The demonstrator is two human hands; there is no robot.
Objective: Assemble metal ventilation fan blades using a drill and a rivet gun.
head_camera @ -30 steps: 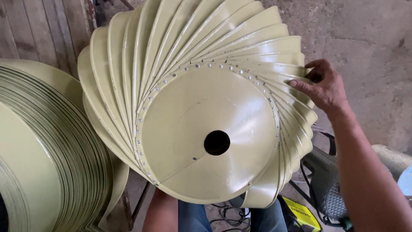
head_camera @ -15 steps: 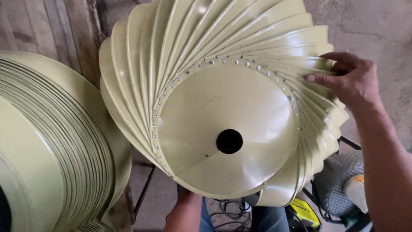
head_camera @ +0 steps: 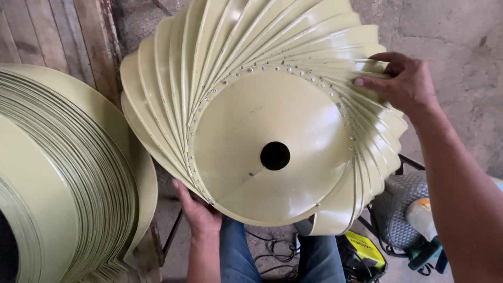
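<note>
Hands grip a pale-green finned ventilator wheel (head_camera: 272, 136): left hand (head_camera: 199, 212) beneath its rim, right hand (head_camera: 403, 84) pressing upper fins (inspection turn).

1. The finned fan wheel (head_camera: 262, 131) looks like sheet metal, smooth pale-green paint with a soft sheen, and small shiny rivets.
2. The stacked blades (head_camera: 63, 178) have the same painted finish.
3. The wooden planks (head_camera: 47, 36) are rough and the concrete wall (head_camera: 450, 42) is matt.
</note>
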